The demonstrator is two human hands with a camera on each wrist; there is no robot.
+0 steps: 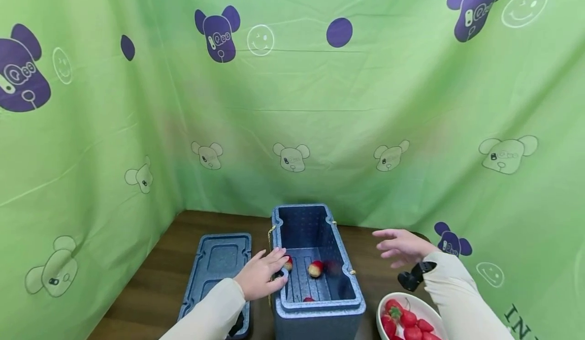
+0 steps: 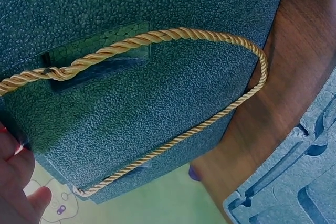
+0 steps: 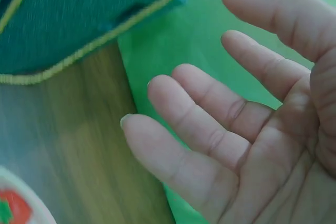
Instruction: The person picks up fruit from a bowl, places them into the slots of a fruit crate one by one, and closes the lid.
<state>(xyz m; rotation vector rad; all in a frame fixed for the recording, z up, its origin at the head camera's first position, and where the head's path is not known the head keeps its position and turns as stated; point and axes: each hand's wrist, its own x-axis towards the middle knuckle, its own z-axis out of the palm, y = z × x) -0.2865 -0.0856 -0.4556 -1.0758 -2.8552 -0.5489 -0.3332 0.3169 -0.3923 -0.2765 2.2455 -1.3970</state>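
A blue foam box (image 1: 315, 307) stands with its top off. Inside lie a red-and-yellow fruit (image 1: 315, 269), a similar fruit (image 1: 288, 263) by the left wall, and a red piece (image 1: 309, 299) mostly hidden by the front wall. My left hand (image 1: 261, 275) rests on the box's left rim, its fingertips beside the fruit there. To the right of the box, my right hand (image 1: 402, 246) hovers, fingers spread; its palm (image 3: 278, 145) holds nothing in the right wrist view. Near that forearm stands a white bowl (image 1: 380, 313) of strawberries (image 1: 411, 332).
The blue foam lid (image 1: 224, 258) lies on the wooden table (image 1: 141, 299) left of the box. A gold rope (image 2: 199, 34) is threaded through the box's side. Green printed cloth (image 1: 292, 96) hangs behind and at both sides.
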